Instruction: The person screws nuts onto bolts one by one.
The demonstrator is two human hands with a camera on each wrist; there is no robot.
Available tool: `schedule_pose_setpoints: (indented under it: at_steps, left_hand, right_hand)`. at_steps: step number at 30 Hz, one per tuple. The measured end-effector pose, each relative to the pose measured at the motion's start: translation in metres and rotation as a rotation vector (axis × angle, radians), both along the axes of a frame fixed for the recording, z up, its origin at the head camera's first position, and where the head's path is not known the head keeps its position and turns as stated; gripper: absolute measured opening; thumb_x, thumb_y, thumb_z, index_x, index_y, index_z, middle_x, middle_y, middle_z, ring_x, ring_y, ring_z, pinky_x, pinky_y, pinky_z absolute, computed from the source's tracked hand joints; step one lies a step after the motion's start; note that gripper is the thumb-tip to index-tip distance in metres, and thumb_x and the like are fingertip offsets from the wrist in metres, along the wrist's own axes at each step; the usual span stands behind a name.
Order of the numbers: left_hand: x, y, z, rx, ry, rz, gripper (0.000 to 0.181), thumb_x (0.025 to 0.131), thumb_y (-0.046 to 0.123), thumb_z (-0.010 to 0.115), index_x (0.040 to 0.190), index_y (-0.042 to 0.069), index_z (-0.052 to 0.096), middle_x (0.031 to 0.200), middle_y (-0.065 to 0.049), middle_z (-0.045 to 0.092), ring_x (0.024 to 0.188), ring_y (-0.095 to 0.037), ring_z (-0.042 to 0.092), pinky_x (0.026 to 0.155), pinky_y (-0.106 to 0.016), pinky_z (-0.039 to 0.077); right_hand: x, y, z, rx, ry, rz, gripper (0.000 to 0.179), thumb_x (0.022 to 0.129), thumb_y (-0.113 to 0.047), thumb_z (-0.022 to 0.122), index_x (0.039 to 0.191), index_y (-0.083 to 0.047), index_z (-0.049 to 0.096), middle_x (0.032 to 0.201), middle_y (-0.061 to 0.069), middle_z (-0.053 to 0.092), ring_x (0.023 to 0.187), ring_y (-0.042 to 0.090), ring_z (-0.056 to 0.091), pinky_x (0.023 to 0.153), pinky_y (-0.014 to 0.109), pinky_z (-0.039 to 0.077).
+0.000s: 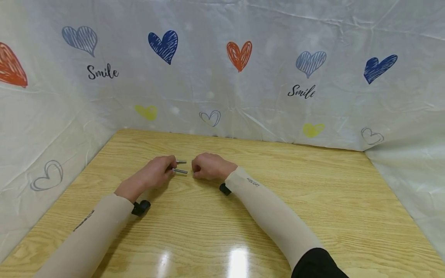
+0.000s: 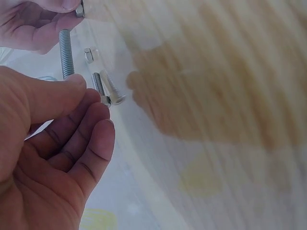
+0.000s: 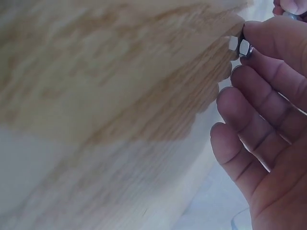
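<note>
My left hand (image 1: 158, 172) pinches a threaded steel bolt (image 2: 66, 52) between thumb and forefinger, its bare end pointing toward the right hand. The bolt's head is hidden in the fingers. Just across a small gap, my right hand (image 1: 210, 166) holds a hex nut (image 3: 244, 48) at the tips of thumb and index finger, with its other fingers loosely bent. Bolt and nut are apart. Beyond the left fingertips lies another bolt (image 1: 181, 161) on the table. A small hex nut (image 2: 88, 55) also shows near that bolt in the left wrist view.
Both hands are over a glossy wood-grain table (image 1: 295, 185), which mirrors them. A white curtain (image 1: 208, 88) printed with hearts and "Smile" hangs along the back and sides. Black wrist cameras are strapped under both wrists.
</note>
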State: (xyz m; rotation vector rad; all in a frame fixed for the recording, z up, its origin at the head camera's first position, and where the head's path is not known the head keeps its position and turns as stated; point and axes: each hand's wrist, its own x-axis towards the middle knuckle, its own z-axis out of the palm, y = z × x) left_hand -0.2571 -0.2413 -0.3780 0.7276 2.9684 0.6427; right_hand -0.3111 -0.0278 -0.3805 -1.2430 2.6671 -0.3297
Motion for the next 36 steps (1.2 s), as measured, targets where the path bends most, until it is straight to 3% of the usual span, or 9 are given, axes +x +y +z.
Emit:
schedule_pose_setpoints:
  at_steps: [8, 15, 24, 30, 36]
  left_hand:
    - [0.000, 0.000, -0.001, -0.003, -0.006, 0.004, 0.006, 0.092, 0.000, 0.060, 0.095, 0.004, 0.057, 0.084, -0.005, 0.058, 0.072, -0.018, 0.050, 0.064, -0.036, 0.043]
    - [-0.002, 0.000, -0.001, 0.003, 0.016, 0.005, 0.005, 0.093, 0.000, 0.059, 0.097, 0.003, 0.057, 0.086, -0.006, 0.059, 0.072, -0.019, 0.050, 0.065, -0.036, 0.043]
    - [-0.002, 0.002, -0.002, 0.008, 0.009, 0.011, 0.005, 0.094, 0.001, 0.059, 0.097, 0.004, 0.057, 0.087, -0.007, 0.059, 0.074, -0.019, 0.052, 0.066, -0.037, 0.044]
    - [-0.001, 0.004, -0.002, 0.019, 0.020, -0.004, 0.006, 0.093, 0.000, 0.059, 0.096, 0.004, 0.056, 0.085, -0.007, 0.058, 0.071, -0.018, 0.050, 0.064, -0.037, 0.043]
    - [0.001, 0.008, 0.000, 0.033, 0.015, -0.014, 0.007, 0.093, 0.000, 0.060, 0.096, 0.005, 0.055, 0.086, -0.007, 0.059, 0.073, -0.018, 0.050, 0.064, -0.037, 0.043]
  right_hand:
    - [-0.003, 0.004, -0.002, -0.015, -0.038, -0.004, 0.009, 0.089, -0.020, 0.063, 0.081, -0.020, 0.064, 0.083, -0.011, 0.062, 0.075, 0.004, 0.057, 0.060, 0.021, 0.042]
    - [-0.005, 0.009, -0.002, -0.081, -0.037, -0.006, 0.008, 0.087, -0.019, 0.062, 0.078, -0.020, 0.064, 0.102, -0.010, 0.067, 0.081, 0.001, 0.059, 0.059, 0.020, 0.043]
    - [-0.001, 0.020, 0.001, -0.149, -0.082, -0.006, 0.004, 0.089, -0.017, 0.060, 0.089, -0.016, 0.065, 0.083, -0.007, 0.060, 0.071, 0.009, 0.052, 0.063, 0.022, 0.043]
    - [0.002, 0.029, 0.002, -0.203, -0.128, -0.043, 0.004, 0.091, -0.017, 0.060, 0.094, -0.016, 0.062, 0.084, -0.004, 0.059, 0.072, 0.010, 0.051, 0.065, 0.023, 0.043]
    - [0.002, 0.038, 0.001, -0.230, -0.120, -0.055, 0.008, 0.091, -0.017, 0.060, 0.099, -0.014, 0.062, 0.087, -0.005, 0.060, 0.076, 0.009, 0.054, 0.069, 0.022, 0.045]
